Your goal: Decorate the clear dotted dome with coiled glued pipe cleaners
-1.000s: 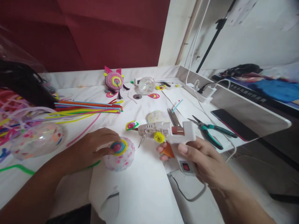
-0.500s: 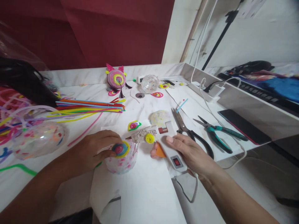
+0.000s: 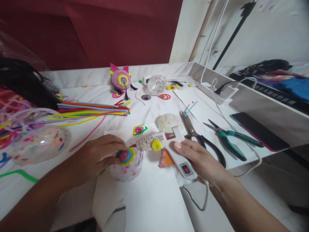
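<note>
My left hand (image 3: 106,154) is closed on a clear ball with pink spots (image 3: 125,172), holding it over a white sheet of paper (image 3: 147,196). A coiled disc of blue, pink and yellow (image 3: 126,156) lies on the ball's top, under my thumb. My right hand (image 3: 195,158) grips a white hot glue gun (image 3: 177,145) with an orange trigger and a red switch. Its nozzle points left and meets the disc's upper edge, close to my left fingers; whether it touches cannot be seen. A yellow coil (image 3: 156,145) sits on the gun's side.
Scissors (image 3: 193,129), green-handled pliers (image 3: 229,138) and a phone (image 3: 259,130) lie on the right. Pipe cleaners (image 3: 96,109) and another spotted clear ball (image 3: 40,145) are on the left. A finished-looking pink ball ornament (image 3: 120,80) stands behind. The gun's cord (image 3: 205,196) hangs past the table edge.
The glue gun's nozzle has shifted slightly, to the disc's upper edge by my left fingertips. My view has turned a little. Both hands keep their hold.
</note>
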Demonstrator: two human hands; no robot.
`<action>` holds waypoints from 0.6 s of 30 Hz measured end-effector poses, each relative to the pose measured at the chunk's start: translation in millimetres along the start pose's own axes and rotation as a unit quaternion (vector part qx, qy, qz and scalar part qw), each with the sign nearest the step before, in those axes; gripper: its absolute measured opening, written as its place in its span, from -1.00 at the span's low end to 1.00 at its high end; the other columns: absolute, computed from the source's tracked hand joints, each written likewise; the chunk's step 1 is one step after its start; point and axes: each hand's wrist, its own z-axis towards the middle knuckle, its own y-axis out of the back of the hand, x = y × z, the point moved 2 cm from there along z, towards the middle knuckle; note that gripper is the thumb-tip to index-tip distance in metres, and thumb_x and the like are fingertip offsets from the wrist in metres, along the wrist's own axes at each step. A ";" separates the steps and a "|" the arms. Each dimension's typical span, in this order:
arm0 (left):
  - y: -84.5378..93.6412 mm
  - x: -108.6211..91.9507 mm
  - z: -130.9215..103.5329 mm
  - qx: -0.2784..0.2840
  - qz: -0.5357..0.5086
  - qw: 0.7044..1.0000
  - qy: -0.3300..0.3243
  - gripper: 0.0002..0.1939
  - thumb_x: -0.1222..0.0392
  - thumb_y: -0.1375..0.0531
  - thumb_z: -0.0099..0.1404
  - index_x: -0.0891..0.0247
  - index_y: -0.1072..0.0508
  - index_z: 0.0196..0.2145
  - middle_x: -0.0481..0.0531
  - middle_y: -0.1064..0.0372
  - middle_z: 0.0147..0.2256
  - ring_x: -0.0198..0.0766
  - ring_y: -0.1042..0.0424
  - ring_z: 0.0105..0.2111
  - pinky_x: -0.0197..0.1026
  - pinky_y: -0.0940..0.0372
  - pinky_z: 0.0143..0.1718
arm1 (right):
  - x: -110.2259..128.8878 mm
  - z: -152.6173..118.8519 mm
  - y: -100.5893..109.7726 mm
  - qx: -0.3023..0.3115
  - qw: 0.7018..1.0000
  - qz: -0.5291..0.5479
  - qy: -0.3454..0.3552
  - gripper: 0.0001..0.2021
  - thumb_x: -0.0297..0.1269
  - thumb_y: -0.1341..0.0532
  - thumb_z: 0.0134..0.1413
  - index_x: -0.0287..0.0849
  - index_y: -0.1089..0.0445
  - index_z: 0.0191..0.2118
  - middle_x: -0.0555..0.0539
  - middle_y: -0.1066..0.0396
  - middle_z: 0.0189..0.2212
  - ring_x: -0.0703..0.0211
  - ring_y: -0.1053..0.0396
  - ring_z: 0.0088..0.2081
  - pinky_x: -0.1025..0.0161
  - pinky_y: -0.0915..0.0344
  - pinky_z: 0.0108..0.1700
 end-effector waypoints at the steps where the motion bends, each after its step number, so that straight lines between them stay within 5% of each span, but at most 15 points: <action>1: -0.2 0.2 -0.3 0.001 0.000 1.000 0.002 -0.75 0.19 -0.15 0.43 0.05 -0.50 0.01 0.01 -0.49 -0.03 -0.20 -0.48 -0.08 -0.26 -0.39 -0.07 | 0.3 0.3 0.0 0.003 1.000 0.001 0.002 -0.56 0.09 -0.28 0.20 -0.28 -0.58 -0.26 -0.13 -0.56 -0.43 0.29 -0.39 -0.53 0.39 -0.30 -0.51; 9: -0.1 -0.3 -1.3 -0.008 -0.003 1.000 0.011 -0.76 0.18 -0.15 0.43 0.06 -0.51 0.01 0.00 -0.49 -0.04 -0.22 -0.47 -0.09 -0.28 -0.38 -0.08 | 3.6 2.1 -1.7 0.009 1.000 0.006 -0.011 -0.55 0.11 -0.32 0.13 -0.28 -0.57 -0.35 -0.15 -0.55 -0.46 0.29 -0.37 -0.55 0.41 -0.22 -0.59; 18: 0.2 0.7 -0.8 0.005 0.003 0.999 0.035 -0.76 0.13 -0.13 0.45 0.08 -0.52 0.00 0.00 -0.49 -0.04 -0.22 -0.46 -0.09 -0.27 -0.38 -0.07 | -2.7 -6.3 8.1 0.026 0.999 0.025 -0.023 -0.57 0.07 -0.26 0.22 -0.29 -0.57 -0.26 -0.07 -0.49 -0.55 0.26 -0.41 -0.51 0.37 -0.32 -0.46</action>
